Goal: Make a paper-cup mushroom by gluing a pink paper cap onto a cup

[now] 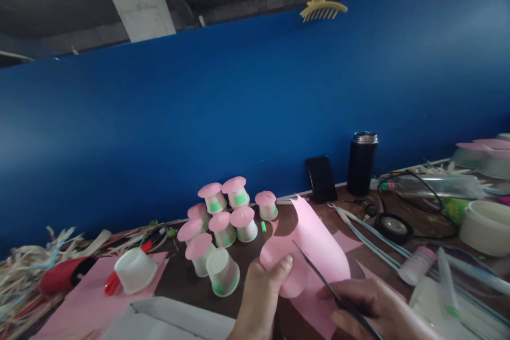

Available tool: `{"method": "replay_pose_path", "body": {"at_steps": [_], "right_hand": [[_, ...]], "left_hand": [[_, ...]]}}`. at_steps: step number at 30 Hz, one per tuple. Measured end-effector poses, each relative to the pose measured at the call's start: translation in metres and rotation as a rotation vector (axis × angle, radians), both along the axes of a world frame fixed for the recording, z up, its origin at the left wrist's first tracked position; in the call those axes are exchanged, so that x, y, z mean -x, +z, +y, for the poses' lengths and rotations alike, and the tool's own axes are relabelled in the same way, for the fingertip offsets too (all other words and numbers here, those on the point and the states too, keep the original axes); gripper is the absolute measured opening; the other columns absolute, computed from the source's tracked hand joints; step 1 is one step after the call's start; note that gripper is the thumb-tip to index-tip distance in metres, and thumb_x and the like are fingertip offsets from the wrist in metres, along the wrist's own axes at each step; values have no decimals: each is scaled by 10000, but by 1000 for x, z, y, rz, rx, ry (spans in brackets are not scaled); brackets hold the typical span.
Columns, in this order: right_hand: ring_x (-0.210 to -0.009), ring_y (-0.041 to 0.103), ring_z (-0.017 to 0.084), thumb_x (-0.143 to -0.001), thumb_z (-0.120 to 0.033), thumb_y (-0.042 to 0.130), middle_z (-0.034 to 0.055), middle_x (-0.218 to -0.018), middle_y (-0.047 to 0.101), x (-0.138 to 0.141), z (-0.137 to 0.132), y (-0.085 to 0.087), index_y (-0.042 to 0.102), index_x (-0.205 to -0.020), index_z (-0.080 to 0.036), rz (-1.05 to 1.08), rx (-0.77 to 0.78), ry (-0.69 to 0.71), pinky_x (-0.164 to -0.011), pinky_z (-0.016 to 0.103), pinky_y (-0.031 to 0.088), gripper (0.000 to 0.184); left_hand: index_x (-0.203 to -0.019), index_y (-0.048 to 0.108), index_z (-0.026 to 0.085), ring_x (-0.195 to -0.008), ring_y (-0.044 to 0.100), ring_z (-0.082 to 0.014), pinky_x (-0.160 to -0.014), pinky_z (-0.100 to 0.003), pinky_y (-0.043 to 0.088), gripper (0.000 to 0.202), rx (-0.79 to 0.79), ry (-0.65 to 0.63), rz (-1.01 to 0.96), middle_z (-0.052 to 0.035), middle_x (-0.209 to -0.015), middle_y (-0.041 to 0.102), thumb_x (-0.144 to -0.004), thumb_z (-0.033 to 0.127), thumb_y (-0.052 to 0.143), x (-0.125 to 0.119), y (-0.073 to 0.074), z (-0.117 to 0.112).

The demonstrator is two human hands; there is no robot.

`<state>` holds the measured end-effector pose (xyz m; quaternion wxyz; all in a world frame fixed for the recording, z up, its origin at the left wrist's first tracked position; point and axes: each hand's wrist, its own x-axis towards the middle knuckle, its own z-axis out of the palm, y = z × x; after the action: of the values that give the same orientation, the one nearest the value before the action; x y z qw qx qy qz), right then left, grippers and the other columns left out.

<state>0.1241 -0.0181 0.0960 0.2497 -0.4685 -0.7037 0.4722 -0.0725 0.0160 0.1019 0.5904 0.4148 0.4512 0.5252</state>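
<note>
My left hand (261, 297) pinches a curled pink paper sheet (314, 247) near its rounded lower edge, thumb on top. My right hand (374, 311) grips dark scissors (319, 276) whose thin blades slant up across the pink sheet. Just left of the hands stands a cluster of small white paper cups with pink round tops (223, 218); some show green marks. One upturned white cup (223, 272) without a pink top sits nearest my left hand.
A blue wall (199, 117) runs behind the brown table. A black flask (362, 163) and dark phone (321, 178) stand at the back. Cables, black tape roll (393, 227), a glue bottle (416, 264) and white bowl (486, 227) lie right. Pink sheet, white cup (134, 270) and straw scraps lie left.
</note>
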Motion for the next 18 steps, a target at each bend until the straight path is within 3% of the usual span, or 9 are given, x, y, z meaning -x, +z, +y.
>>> {"method": "replay_pose_path", "body": {"at_steps": [18], "right_hand": [[-504, 302, 63, -887, -569, 516, -60, -590, 373, -4, 1, -5, 585, -766, -169, -20, -90, 32, -414, 182, 224, 424]], "left_hand": [[-1022, 701, 91, -875, 682, -310, -784, -367, 520, 589, 37, -43, -15, -124, -879, 750, -612, 499, 813, 3, 1, 0]]}}
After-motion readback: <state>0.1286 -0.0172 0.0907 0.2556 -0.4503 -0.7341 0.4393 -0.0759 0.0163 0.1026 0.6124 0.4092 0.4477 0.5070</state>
